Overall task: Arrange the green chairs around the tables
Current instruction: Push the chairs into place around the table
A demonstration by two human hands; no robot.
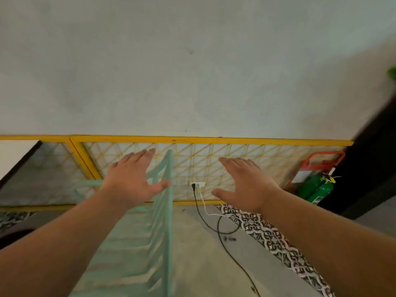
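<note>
A pale green slatted chair (pixel 150 243) stands in front of me, blurred, its frame running from the lower left up to the middle of the view. My left hand (pixel 132 179) hovers flat over the chair's upper part, fingers spread, holding nothing. My right hand (pixel 246 183) is stretched out to the right of the chair, fingers apart and empty, above the floor. No table shows clearly.
A yellow-framed lattice panel (pixel 214 139) runs along a pale wall. A wall socket (pixel 198 185) has a black cable (pixel 225 247) and a white one trailing over the floor. A green cylinder (pixel 315 187) and a red frame (pixel 321 160) stand at the right, beside a dark surface (pixel 372 179).
</note>
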